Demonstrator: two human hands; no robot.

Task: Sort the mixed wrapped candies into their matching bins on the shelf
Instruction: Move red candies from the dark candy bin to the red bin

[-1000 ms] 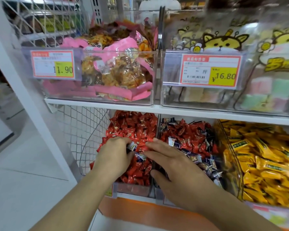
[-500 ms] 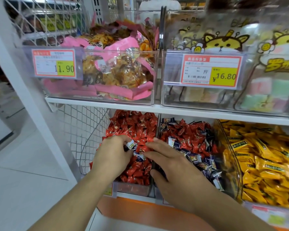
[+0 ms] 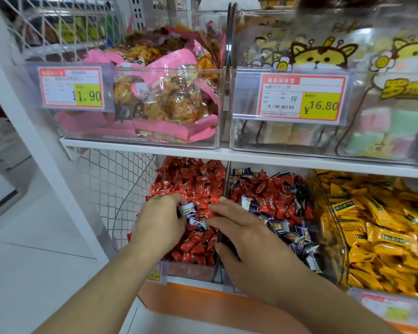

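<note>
Left hand point(image 3: 158, 222) apparently pinches crinkly blue-white candy point(image 3: 187, 210).

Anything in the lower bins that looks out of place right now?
Yes. A few blue-and-white candies lie in the red candy bin, between the left hand and right hand. The middle bin is odd too: red and dark blue candies are mixed together.

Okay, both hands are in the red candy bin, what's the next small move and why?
Probably lift the dark blue wrapped candies that the left hand grips out of the red candy bin and carry them right, into the middle bin, where more blue ones lie. The right hand rests open beside them.
</note>
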